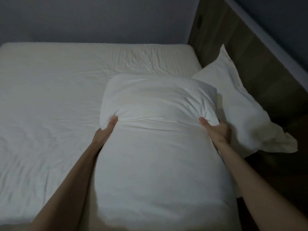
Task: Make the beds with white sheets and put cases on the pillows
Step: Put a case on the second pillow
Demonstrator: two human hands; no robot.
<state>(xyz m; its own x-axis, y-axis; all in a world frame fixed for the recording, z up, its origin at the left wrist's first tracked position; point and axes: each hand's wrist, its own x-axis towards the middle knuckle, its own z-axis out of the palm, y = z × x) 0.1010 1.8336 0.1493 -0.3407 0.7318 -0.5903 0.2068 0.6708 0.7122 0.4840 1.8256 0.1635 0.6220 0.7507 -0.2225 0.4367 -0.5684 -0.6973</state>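
Dim room, view looking down along both bare forearms.

The large pillow (158, 155) is sitting in the middle of the view, over the near right part of the bed, its near end reaching toward the camera. Whether it is resting on the sheet or being held just above it, cannot tell.

The left hand (106, 130) is gripping the pillow's left edge, thumb lying on top, fingers hidden behind the cloth. The right hand (215, 130) is gripping the right edge the same way; the cloth is bunching into creases around its thumb. A fold of white cloth is running across the pillow between the two hands.

The white sheet (50, 97) is covering the mattress, mostly flat, wrinkling near the far edge and on the near left.

A second pillow (233, 97), in a white case, is leaning tilted against the wooden headboard (250, 55) at right, just beside the held pillow, with a loose end of its case trailing at its lower right.

A grey-blue wall (100, 17) is standing behind the bed.
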